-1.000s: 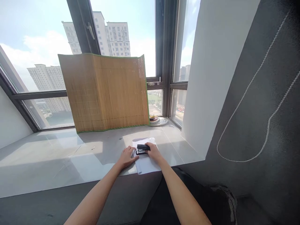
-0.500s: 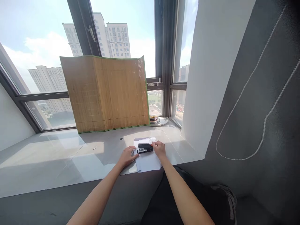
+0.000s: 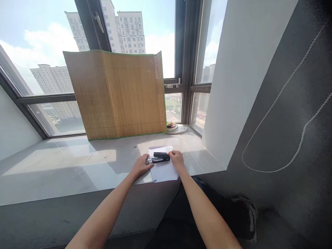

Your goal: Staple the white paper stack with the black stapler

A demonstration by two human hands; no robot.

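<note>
A black stapler [image 3: 162,157] lies sideways over a white sheet of paper [image 3: 164,173] on the windowsill. From its left end sticks a silver metal slide [image 3: 149,160], which reaches into my left hand [image 3: 140,166]. The thumb and fingers of that hand close round the slide; their exact contact is partly hidden. My right hand [image 3: 177,160] pinches the stapler's rear end, where a small red part shows at the fingertips. Just behind the stapler, a clear, shiny item [image 3: 169,148] rests on the far edge of the paper.
A folded bamboo mat [image 3: 135,97] leans against the window behind. Stacked plates [image 3: 176,129] stand in the corner beside it. Small dark strips [image 3: 135,147] and a small scrap [image 3: 106,156] lie on the sill [image 3: 90,176]. A beaded cord [image 3: 272,171] hangs at the right.
The silver slide now protrudes from the stapler's left end toward my left hand. My right hand stays at the rear end. The view has tilted slightly downward.
</note>
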